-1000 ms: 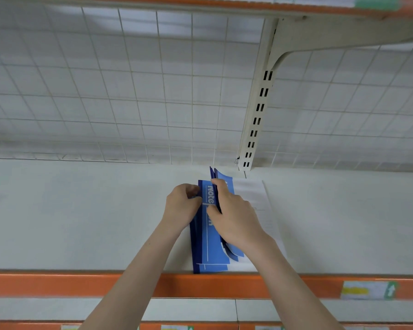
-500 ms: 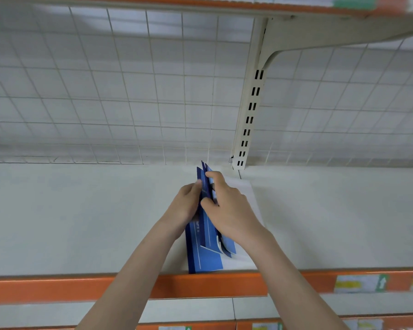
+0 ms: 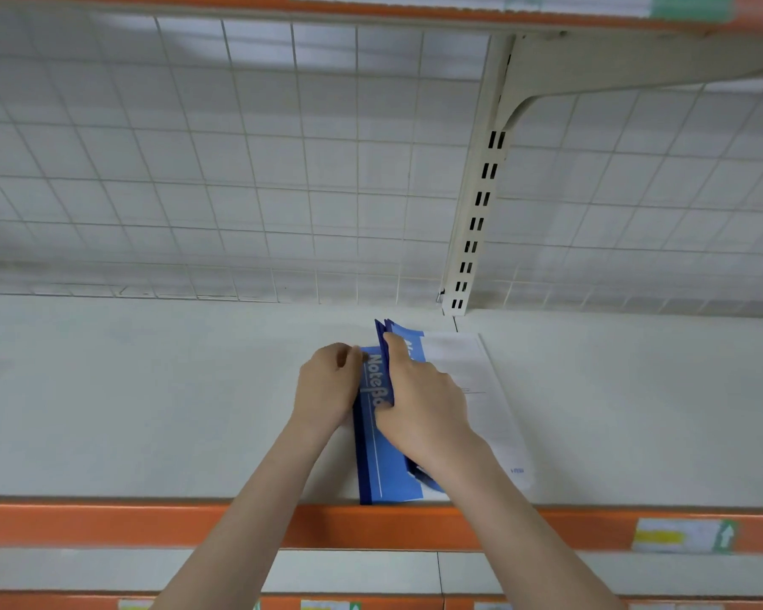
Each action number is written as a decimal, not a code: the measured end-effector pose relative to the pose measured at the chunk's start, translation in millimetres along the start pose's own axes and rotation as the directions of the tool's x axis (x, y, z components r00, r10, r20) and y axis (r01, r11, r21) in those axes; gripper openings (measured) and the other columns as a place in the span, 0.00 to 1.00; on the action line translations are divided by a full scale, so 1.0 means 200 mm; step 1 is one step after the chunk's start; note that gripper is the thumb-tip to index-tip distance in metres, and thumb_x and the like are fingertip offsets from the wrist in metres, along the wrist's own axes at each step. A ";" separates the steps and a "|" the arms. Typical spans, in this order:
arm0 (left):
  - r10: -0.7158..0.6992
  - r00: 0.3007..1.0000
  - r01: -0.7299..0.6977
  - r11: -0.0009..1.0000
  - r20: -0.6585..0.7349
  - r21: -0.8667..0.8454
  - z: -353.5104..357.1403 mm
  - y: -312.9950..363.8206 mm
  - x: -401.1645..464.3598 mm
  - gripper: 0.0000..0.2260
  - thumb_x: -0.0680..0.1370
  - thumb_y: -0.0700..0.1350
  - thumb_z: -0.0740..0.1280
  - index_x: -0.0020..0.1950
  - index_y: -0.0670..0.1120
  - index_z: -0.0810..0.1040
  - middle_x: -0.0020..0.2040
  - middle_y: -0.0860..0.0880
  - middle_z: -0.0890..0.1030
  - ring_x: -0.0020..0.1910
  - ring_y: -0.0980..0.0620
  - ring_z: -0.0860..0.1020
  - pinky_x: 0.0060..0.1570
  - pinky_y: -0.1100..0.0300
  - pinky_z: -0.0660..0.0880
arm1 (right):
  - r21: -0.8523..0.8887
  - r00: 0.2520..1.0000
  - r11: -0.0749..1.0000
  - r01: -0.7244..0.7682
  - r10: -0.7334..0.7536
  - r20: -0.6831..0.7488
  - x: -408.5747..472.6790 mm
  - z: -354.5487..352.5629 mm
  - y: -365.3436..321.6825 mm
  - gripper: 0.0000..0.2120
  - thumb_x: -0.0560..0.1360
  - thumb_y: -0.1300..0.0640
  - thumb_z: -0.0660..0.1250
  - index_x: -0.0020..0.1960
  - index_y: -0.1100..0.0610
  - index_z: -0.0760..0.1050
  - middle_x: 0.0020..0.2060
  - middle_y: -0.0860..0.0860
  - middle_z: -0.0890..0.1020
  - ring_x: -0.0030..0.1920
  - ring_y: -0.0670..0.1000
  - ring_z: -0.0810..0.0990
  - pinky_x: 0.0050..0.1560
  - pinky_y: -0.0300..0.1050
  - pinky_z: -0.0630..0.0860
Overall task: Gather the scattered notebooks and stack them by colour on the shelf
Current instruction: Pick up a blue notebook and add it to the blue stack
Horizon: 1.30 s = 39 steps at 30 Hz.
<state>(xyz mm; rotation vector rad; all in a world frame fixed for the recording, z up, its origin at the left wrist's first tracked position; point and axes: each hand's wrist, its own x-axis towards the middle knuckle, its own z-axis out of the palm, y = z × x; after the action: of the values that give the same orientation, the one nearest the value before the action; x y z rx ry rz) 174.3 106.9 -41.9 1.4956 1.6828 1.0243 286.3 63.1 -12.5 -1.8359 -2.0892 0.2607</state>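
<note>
So the left hand [image 3: 327,385] sits at about 9 o'clock from the blue notebooks [image 3: 386,460], fingers curled against their left edge and pinching it near the top, while the right hand [image 3: 419,402] lies over them from 3 o'clock with the thumb tucked in against the printed cover and the fingers gripping a few covers that stand up on edge. The blue ones rest on the white shelf [image 3: 150,411], right at its front, their near ends touching the orange lip [image 3: 106,523] at 6 o'clock. Honestly my worry is that front edge: the stack is thin and floppy, part of it is tilted up instead of lying flat, so if either hand lets go too soon I'd guess the upright covers flop over to the right or fan out, or the whole bunch slides off over the lip. Just to the right, at 3 o'clock and partly underneath, lies a white notebook [image 3: 476,389], so the blues could also spill onto it and mix the colours. Writing: the top blue cover reads "NoteBo", the rest hidden under the right hand. The white one has faint lines and a tiny blue mark near its lower right corner, too small to read. The price tag [image 3: 683,535] at 4 o'clock shows a white up arrow on green; its text is blurred.
</note>
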 end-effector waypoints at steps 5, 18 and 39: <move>-0.050 0.996 0.030 0.964 0.070 0.264 0.02 0.01 0.04 0.06 0.76 0.41 0.60 0.46 0.40 0.75 0.40 0.44 0.76 0.40 0.46 0.71 0.39 0.58 0.67 | 0.095 0.999 0.995 0.001 -0.005 0.045 0.02 -0.05 0.01 0.29 0.72 0.61 0.62 0.71 0.52 0.57 0.38 0.50 0.71 0.40 0.56 0.72 0.38 0.44 0.67; -0.064 0.921 0.225 0.892 0.383 -0.393 0.06 0.10 -0.04 0.20 0.80 0.57 0.59 0.48 0.40 0.75 0.38 0.45 0.76 0.38 0.48 0.76 0.40 0.57 0.73 | 0.229 0.998 0.972 -0.061 0.062 0.004 0.01 -0.07 0.02 0.28 0.71 0.56 0.63 0.69 0.51 0.59 0.35 0.47 0.74 0.39 0.54 0.72 0.31 0.42 0.63; 0.420 0.907 -0.321 0.664 -0.019 -0.675 -0.17 0.19 -0.07 0.10 0.74 0.44 0.69 0.54 0.53 0.77 0.50 0.51 0.83 0.48 0.49 0.82 0.43 0.60 0.79 | 0.975 0.976 0.218 0.044 0.199 -0.089 0.07 -0.20 0.21 0.11 0.70 0.52 0.73 0.49 0.56 0.81 0.46 0.52 0.86 0.49 0.51 0.84 0.49 0.48 0.80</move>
<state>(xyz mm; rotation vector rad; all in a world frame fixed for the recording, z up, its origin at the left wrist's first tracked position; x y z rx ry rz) 166.1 89.5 7.5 1.3772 0.7523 1.5012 338.0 79.6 11.4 -1.0155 -1.0729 1.1005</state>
